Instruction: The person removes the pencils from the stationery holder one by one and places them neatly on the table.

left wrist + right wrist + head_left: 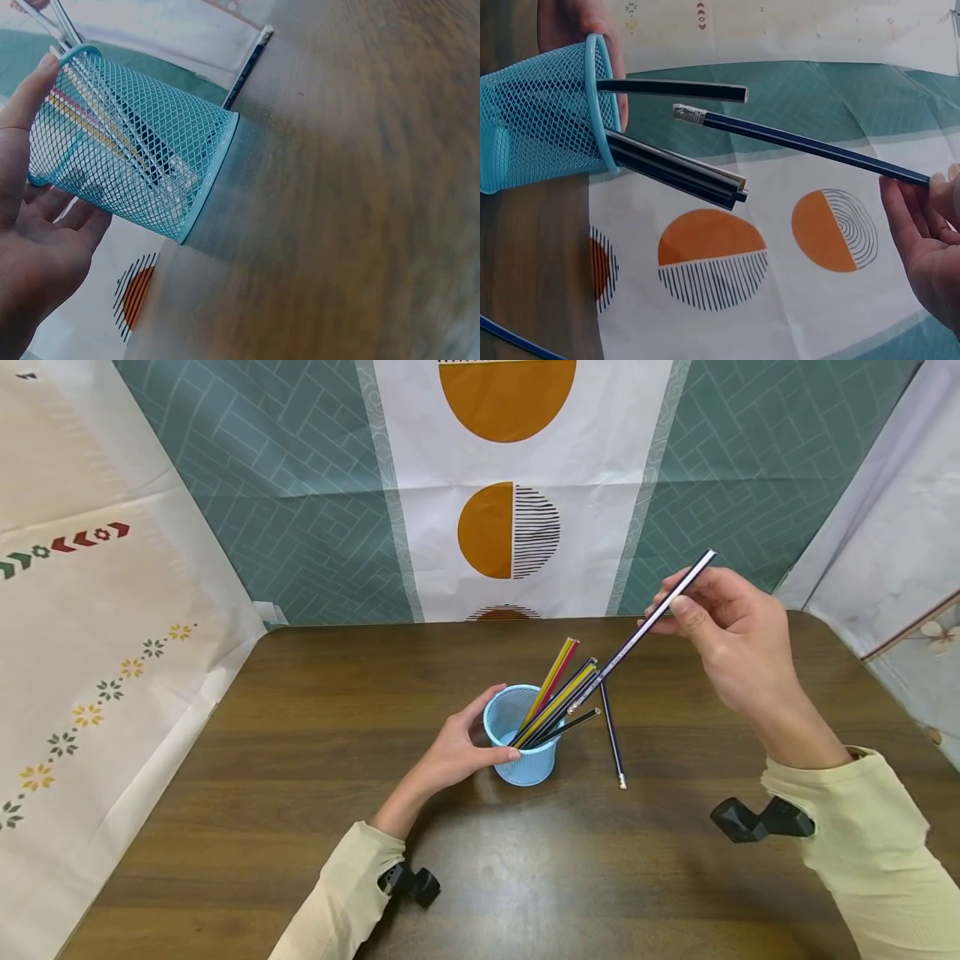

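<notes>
My left hand (450, 753) holds a light blue mesh pencil cup (527, 769), thumb at the near rim and fingers around the far side. The cup stands on the table. Inside it, several pencils, yellow, red and dark ones (557, 687), lean to the right. Up and to the right, my right hand (750, 647) pinches a dark blue and white striped pencil (651, 621) near its upper end. This pencil slants down toward the cup; in the right wrist view its eraser end (688, 114) is outside the cup, near the tips of the leaning pencils.
Another dark blue pencil (612, 737) lies on the wooden table (300, 760) just right of the cup, eraser toward me. Behind the table hangs a green and white patterned cloth (315, 527). A pale cloth (90, 693) borders the left side.
</notes>
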A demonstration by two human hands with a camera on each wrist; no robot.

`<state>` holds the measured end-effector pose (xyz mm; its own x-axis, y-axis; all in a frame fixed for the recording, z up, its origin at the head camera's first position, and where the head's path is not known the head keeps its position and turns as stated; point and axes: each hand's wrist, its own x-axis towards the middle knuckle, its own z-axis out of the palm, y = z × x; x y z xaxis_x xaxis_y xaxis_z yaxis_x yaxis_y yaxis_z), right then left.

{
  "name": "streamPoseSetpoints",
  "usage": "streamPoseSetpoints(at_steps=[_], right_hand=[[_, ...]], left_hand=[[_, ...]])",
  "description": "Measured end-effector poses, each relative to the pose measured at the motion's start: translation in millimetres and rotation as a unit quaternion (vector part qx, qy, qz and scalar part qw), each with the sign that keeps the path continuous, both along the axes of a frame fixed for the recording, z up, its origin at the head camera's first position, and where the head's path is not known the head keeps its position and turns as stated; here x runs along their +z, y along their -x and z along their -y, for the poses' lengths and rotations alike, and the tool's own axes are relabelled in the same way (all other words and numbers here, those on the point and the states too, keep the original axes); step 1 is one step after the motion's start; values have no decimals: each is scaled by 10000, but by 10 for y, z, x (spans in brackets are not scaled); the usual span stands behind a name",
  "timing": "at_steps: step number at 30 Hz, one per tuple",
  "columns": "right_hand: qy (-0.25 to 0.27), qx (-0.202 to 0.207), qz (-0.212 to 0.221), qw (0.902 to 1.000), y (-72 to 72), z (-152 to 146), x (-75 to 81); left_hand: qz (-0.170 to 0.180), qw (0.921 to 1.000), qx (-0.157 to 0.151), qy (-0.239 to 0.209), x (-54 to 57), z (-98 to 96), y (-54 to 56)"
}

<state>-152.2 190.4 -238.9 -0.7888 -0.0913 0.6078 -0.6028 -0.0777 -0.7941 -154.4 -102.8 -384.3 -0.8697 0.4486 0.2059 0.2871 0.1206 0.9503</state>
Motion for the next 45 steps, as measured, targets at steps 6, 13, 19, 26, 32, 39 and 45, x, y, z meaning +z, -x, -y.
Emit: streamPoseSetpoints(at_steps=[6, 13, 19, 26, 32, 39, 45], right_hand=[[-213, -70, 20, 9997, 6, -22, -3], [-644, -239, 123, 9976, 12, -34, -33], [-927, -420, 252, 9945, 42, -19, -105], [-1635, -794, 433, 9824, 112, -34, -221], [-1804, -743, 649, 9786, 187, -53, -318], [-2028, -952, 880, 9706, 267, -60, -433], [-2149, -1101, 985, 9654, 352, -60, -539]], left_hand=[[-20, 10000, -6, -32, 9, 1, -7], [-45, 10000, 11, -13, -3, 7, -4], [-47, 10000, 2, -33, -3, 9, -10], [-44, 10000, -3, -19, -4, 6, -5], [-26, 10000, -42, -56, -11, 4, 3], [-25, 10000, -38, -62, -11, 5, 1], [-81, 10000, -6, -33, -20, 7, 0]])
